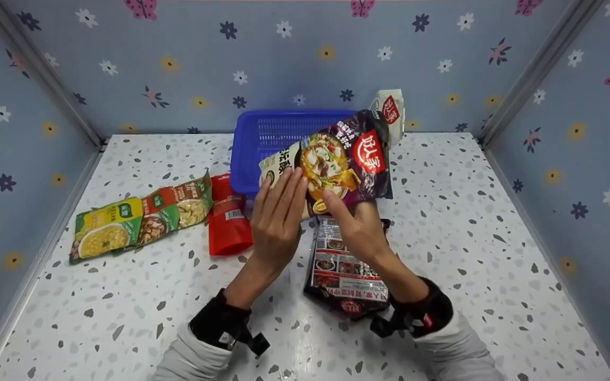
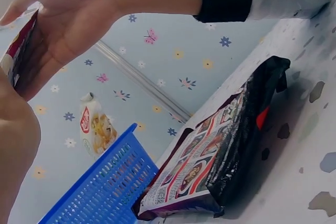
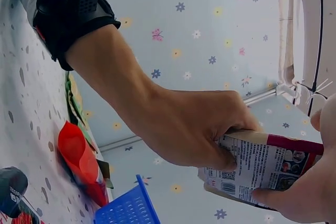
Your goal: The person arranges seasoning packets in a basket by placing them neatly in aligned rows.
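A purple-and-cream food packet (image 1: pixel 329 159) with a picture of a soup dish is held up in both hands, tilted, in front of the blue basket. The left hand (image 1: pixel 278 217) lays its fingers over the packet's cream end, and in the right wrist view its thumb presses the printed back. The right hand (image 1: pixel 360 227) grips the lower edge, thumb on the front and fingers behind. Beneath the right hand, a black packet (image 1: pixel 344 270) lies on the table with its printed back up. In the left wrist view, the held packet (image 2: pixel 21 51) shows only edge-on.
The blue plastic basket (image 1: pixel 247 127) stands at the back, partly hidden by the held packet. A white packet (image 1: pixel 397 121) is behind it at right. A red pouch (image 1: pixel 230 217) and overlapping yellow (image 1: pixel 109 227) and green-brown (image 1: pixel 178 203) packets lie on the speckled table's left.
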`<action>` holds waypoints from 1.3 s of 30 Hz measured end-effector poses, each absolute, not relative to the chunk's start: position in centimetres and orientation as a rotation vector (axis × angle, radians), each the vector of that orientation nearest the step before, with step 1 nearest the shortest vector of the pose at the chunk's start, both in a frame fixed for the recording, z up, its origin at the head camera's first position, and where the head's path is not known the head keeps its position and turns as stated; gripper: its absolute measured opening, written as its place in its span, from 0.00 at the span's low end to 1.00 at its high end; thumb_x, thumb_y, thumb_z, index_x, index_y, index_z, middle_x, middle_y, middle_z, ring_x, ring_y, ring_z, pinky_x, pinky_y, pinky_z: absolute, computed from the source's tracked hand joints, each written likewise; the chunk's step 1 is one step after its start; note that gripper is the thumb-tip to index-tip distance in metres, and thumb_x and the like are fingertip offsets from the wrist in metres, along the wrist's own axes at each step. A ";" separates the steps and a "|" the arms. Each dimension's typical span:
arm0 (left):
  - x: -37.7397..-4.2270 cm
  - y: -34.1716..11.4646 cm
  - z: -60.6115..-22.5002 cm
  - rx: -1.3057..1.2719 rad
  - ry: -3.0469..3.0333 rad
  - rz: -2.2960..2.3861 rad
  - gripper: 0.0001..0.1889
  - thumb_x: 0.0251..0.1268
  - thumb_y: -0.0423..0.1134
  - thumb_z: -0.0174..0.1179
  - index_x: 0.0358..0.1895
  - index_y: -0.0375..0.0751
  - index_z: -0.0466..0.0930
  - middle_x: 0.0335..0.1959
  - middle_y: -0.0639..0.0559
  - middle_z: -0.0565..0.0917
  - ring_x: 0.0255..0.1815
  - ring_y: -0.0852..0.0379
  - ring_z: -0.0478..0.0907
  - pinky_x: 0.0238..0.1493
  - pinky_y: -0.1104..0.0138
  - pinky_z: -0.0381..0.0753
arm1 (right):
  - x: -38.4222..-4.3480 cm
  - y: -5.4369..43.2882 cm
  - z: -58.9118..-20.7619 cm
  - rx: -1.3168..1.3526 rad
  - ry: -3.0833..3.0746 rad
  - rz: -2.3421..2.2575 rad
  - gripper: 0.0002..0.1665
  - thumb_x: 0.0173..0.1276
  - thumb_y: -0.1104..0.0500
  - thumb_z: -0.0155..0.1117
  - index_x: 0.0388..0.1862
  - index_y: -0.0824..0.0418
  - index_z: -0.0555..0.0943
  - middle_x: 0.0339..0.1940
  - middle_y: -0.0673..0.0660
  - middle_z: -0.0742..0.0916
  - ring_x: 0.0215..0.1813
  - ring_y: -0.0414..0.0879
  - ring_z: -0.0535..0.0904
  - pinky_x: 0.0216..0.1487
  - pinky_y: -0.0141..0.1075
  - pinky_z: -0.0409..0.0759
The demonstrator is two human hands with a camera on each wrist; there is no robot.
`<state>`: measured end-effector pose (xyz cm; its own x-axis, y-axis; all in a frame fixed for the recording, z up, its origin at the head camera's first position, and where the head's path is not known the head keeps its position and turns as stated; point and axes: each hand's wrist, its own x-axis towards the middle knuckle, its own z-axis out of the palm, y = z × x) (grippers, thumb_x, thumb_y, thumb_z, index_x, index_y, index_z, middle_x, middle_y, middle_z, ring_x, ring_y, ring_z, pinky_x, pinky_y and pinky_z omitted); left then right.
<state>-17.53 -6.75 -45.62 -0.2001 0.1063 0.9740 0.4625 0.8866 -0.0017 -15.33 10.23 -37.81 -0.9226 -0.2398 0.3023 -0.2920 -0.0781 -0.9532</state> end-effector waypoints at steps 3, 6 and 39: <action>-17.4 -6.5 -45.7 -0.440 -1.753 -0.278 0.23 0.74 0.23 0.70 0.69 0.35 0.88 0.68 0.41 0.92 0.69 0.42 0.91 0.76 0.44 0.85 | -15.3 10.2 -38.0 0.521 -2.048 2.297 0.34 0.88 0.58 0.56 0.87 0.65 0.64 0.78 0.67 0.81 0.74 0.54 0.85 0.76 0.39 0.86; -17.2 -6.2 -45.8 -0.445 -1.752 -0.243 0.23 0.75 0.26 0.71 0.70 0.37 0.88 0.69 0.42 0.92 0.70 0.43 0.90 0.75 0.43 0.85 | -15.4 10.0 -38.2 0.480 -1.898 2.438 0.34 0.89 0.58 0.52 0.88 0.64 0.61 0.78 0.68 0.79 0.71 0.53 0.85 0.72 0.42 0.89; -17.2 -5.8 -45.8 -0.474 -1.827 -0.350 0.30 0.68 0.34 0.75 0.74 0.35 0.83 0.73 0.40 0.88 0.75 0.40 0.85 0.82 0.39 0.75 | -15.8 9.4 -38.0 0.402 -1.581 2.709 0.31 0.94 0.54 0.40 0.87 0.68 0.60 0.72 0.63 0.81 0.68 0.47 0.87 0.71 0.39 0.89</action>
